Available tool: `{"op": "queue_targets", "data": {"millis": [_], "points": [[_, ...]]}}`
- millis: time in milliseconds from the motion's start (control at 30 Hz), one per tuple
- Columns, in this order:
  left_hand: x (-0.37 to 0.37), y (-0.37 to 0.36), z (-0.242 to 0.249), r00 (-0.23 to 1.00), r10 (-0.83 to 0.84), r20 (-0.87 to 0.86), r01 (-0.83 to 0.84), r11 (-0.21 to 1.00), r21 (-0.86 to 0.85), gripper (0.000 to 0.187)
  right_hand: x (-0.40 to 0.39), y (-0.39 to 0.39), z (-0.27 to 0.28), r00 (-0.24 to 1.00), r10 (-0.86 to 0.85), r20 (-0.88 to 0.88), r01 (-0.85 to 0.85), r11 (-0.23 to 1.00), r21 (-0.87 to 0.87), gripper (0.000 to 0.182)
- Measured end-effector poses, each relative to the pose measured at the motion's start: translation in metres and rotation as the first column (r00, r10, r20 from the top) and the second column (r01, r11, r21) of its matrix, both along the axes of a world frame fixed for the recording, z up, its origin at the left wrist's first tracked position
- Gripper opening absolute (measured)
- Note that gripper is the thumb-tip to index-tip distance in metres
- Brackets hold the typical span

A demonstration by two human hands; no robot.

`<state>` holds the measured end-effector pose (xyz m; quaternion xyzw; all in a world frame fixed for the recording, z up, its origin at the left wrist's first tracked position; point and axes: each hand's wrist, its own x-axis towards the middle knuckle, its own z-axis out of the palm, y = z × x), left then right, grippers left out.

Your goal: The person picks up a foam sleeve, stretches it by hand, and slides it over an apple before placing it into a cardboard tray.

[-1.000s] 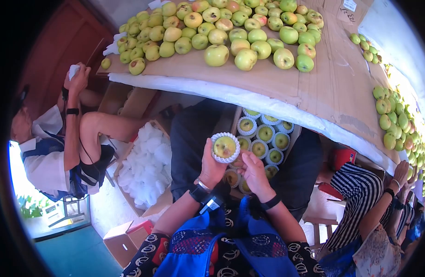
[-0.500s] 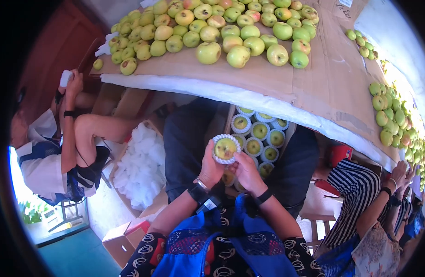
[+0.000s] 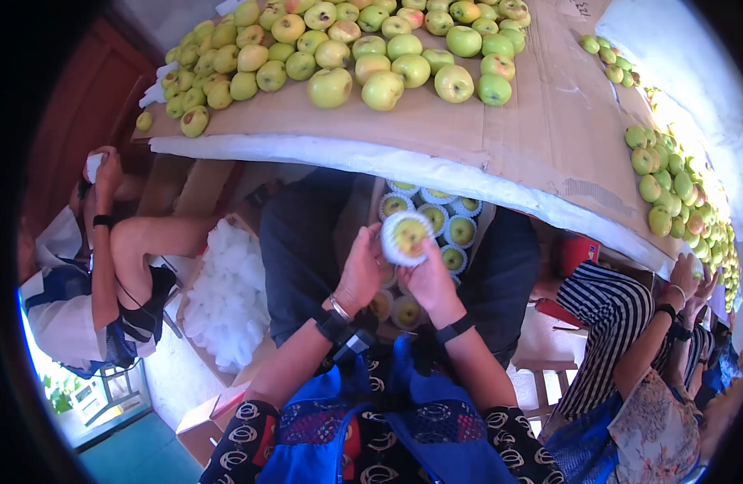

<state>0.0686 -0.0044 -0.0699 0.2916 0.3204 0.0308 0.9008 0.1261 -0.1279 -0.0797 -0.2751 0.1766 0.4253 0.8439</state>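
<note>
Above my lap I hold a yellow-green apple [image 3: 408,235] in a white foam net, its brown-marked face turned up to me. My right hand [image 3: 433,282] grips it from the lower right, the thumb lying against the fruit. My left hand [image 3: 360,273] is closed at its left edge, and some of those fingers are hidden. Right below, between my knees, stands a box of netted apples [image 3: 460,231] in rows. My forearms and the held apple cover part of that box.
A cardboard-covered table [image 3: 541,133] ahead bears many loose apples [image 3: 331,87], with more apples [image 3: 670,181] at right. White foam nets [image 3: 226,298] fill a box at my left. One person [image 3: 81,274] sits at left; another in striped trousers [image 3: 605,323] sits at right.
The apple has turned in my hands and tilted, with more white net showing. My right hand has come up around it, and my left has slid toward its edge. The whole view has shifted slightly.
</note>
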Motion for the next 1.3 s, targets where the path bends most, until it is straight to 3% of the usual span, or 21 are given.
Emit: {"op": "queue_targets", "data": {"millis": [33, 167, 200, 267, 433, 467, 500, 533, 567, 633, 767, 833, 867, 900, 967, 1000, 1133, 1167, 1200, 1233, 1300], "points": [[0.002, 0.0, 0.003, 0.991, 0.015, -0.136, -0.011, 1.0, 0.025, 0.049, 0.009, -0.005, -0.007, 0.995, -0.095, -0.028, 0.096, 0.995, 0.011, 0.034], [-0.015, 0.019, -0.016, 0.983, -0.18, -0.035, 0.181, 0.982, 0.046, 0.04, 0.065, -0.026, -0.041, 0.891, -0.453, -0.031, 0.434, 0.87, -0.233, 0.033], [-0.02, 0.021, -0.019, 0.983, -0.18, -0.036, 0.182, 0.982, 0.047, 0.04, 0.078, -0.028, -0.052, 0.891, -0.453, -0.032, 0.435, 0.87, -0.233, 0.033], [-0.03, 0.023, -0.024, 0.98, -0.199, -0.009, 0.199, 0.98, -0.003, 0.034, 0.1, -0.031, -0.069, 0.853, -0.511, 0.101, 0.501, 0.751, -0.43, 0.04], [-0.049, 0.031, -0.029, 0.966, -0.238, -0.099, 0.239, 0.971, -0.001, 0.028, 0.138, -0.03, -0.111, 0.829, -0.525, 0.195, 0.535, 0.64, -0.551, 0.04], [-0.053, 0.031, -0.032, 0.968, -0.237, -0.079, 0.236, 0.971, -0.027, 0.027, 0.146, -0.034, -0.152, 0.765, -0.342, 0.546, 0.637, 0.529, -0.561, 0.038], [-0.054, 0.029, -0.033, 0.967, -0.24, -0.085, 0.238, 0.971, -0.035, 0.027, 0.156, -0.039, -0.196, 0.597, -0.079, 0.798, 0.74, 0.439, -0.51, 0.035], [-0.053, 0.03, -0.034, 0.967, -0.241, -0.079, 0.239, 0.97, -0.028, 0.027, 0.174, -0.054, -0.238, 0.695, -0.403, 0.596, 0.686, 0.622, -0.379, 0.032], [-0.051, 0.03, -0.033, 0.968, -0.242, -0.072, 0.241, 0.97, -0.021, 0.027, 0.175, -0.046, -0.231, 0.696, -0.404, 0.593, 0.686, 0.62, -0.382, 0.032], [-0.048, 0.029, -0.03, 0.968, -0.236, -0.085, 0.236, 0.972, -0.014, 0.026, 0.167, -0.022, -0.19, 0.545, -0.722, 0.426, 0.737, 0.655, 0.166, 0.032], [-0.049, 0.028, -0.032, 0.969, -0.232, -0.081, 0.231, 0.973, -0.019, 0.026, 0.151, -0.002, -0.147, 0.447, -0.668, 0.595, 0.85, 0.524, -0.051, 0.026], [-0.046, 0.029, -0.028, 0.968, -0.232, -0.092, 0.231, 0.973, -0.024, 0.025, 0.15, 0.002, -0.15, 0.373, -0.553, 0.745, 0.916, 0.347, -0.2, 0.029], [-0.047, 0.027, -0.028, 0.967, -0.233, -0.098, 0.232, 0.972, -0.027, 0.024, 0.141, 0.0, -0.153, 0.49, -0.498, 0.716, 0.868, 0.359, -0.344, 0.032], [-0.049, 0.027, -0.03, 0.966, -0.238, -0.104, 0.236, 0.971, -0.033, 0.024, 0.136, -0.003, -0.148, 0.492, -0.496, 0.715, 0.867, 0.354, -0.351, 0.032], [-0.048, 0.028, -0.033, 0.966, -0.246, -0.085, 0.245, 0.969, -0.018, 0.026, 0.136, 0.0, -0.129, 0.638, -0.357, 0.682, 0.77, 0.324, -0.55, 0.034], [-0.047, 0.029, -0.032, 0.966, -0.245, -0.084, 0.244, 0.969, -0.021, 0.026, 0.141, 0.01, -0.137, 0.408, -0.605, 0.684, 0.91, 0.335, -0.246, 0.029], [-0.049, 0.026, -0.03, 0.965, -0.245, -0.094, 0.244, 0.969, -0.021, 0.025, 0.167, -0.008, -0.285, 0.631, -0.459, 0.625, 0.765, 0.5, -0.406, 0.027], [-0.048, 0.027, -0.03, 0.966, -0.245, -0.088, 0.244, 0.969, -0.022, 0.025, 0.176, -0.008, -0.287, 0.632, -0.459, 0.624, 0.765, 0.5, -0.406, 0.027], [-0.047, 0.027, -0.029, 0.965, -0.245, -0.088, 0.244, 0.97, -0.024, 0.025, 0.184, -0.01, -0.287, 0.716, -0.095, 0.691, 0.659, 0.419, -0.625, 0.029], [-0.045, 0.027, -0.028, 0.964, -0.247, -0.098, 0.246, 0.969, -0.019, 0.025, 0.19, -0.013, -0.288, 0.741, 0.277, 0.611, 0.56, 0.246, -0.791, 0.031], [-0.047, 0.026, -0.028, 0.961, -0.252, -0.114, 0.251, 0.968, -0.017, 0.025, 0.195, -0.017, -0.284, 0.603, 0.793, 0.091, 0.448, -0.241, -0.861, 0.037]]}}
